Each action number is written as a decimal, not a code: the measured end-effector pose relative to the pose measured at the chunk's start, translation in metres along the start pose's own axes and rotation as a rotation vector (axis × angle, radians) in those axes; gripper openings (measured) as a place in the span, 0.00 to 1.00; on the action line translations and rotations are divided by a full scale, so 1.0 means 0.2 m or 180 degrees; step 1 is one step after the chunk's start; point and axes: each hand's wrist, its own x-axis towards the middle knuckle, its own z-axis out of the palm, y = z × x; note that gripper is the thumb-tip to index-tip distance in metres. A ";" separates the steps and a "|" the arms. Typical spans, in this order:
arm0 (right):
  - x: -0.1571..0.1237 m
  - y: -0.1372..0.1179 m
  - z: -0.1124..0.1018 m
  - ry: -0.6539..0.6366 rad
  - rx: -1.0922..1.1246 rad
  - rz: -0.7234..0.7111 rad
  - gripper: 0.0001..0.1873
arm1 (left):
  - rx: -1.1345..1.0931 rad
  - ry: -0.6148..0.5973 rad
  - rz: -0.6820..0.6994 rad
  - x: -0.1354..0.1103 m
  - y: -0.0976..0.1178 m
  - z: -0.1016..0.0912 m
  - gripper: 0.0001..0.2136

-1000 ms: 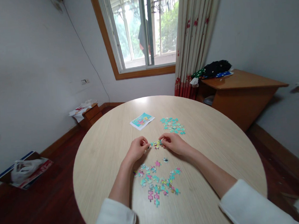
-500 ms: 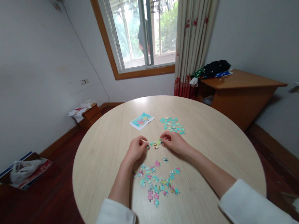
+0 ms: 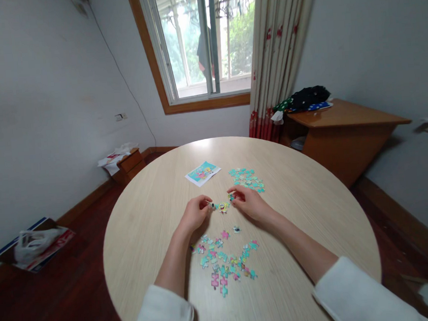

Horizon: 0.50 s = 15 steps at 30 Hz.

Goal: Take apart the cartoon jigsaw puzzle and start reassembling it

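Between my two hands lies a small joined cluster of puzzle pieces [image 3: 223, 208], mostly yellow with a bit of turquoise. My left hand [image 3: 198, 211] pinches a dark-and-white puzzle piece [image 3: 212, 206] just left of the cluster. On the other side, my right hand [image 3: 247, 202] holds a yellow-and-green puzzle piece [image 3: 230, 197] between thumb and fingers, slightly above the table. A single dark-and-white piece [image 3: 236, 229] and a pink piece [image 3: 225, 235] rest nearer to me. Loose turquoise, pink and yellow pieces [image 3: 222, 256] spread between my forearms.
A printed picture sheet [image 3: 203, 173] lies at the far side of the round table [image 3: 138, 235]. Right of it is a group of turquoise pieces [image 3: 247, 179]. A wooden desk [image 3: 348, 130] with cloth on it stands at the right, below the curtain [image 3: 282, 41].
My right hand has lifted its piece slightly up and away from the cluster, so more of the yellow shows. The piece in my left hand has shifted slightly up and right.
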 end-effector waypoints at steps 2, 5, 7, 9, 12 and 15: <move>0.00 0.00 0.00 0.0027 0.0014 0.0024 0.16 | 0.0004 0.0020 -0.0006 0.00 0.00 0.00 0.06; 0.00 0.01 0.01 0.0083 0.0088 0.0077 0.17 | -0.0083 0.0017 -0.0054 0.00 0.01 0.00 0.07; 0.01 0.02 0.01 0.0106 0.0165 0.0119 0.18 | -0.0170 0.0000 -0.0095 0.01 0.00 0.01 0.07; 0.01 0.03 0.02 0.0131 0.0258 0.0162 0.18 | -0.0224 0.0023 -0.0116 0.01 0.00 0.01 0.08; 0.01 0.04 0.03 0.0179 0.0361 0.0210 0.18 | -0.0227 0.0079 -0.0085 0.00 0.01 0.01 0.09; 0.02 0.05 0.03 0.0191 0.0407 0.0218 0.18 | -0.0169 0.0062 -0.0021 0.00 0.01 0.00 0.10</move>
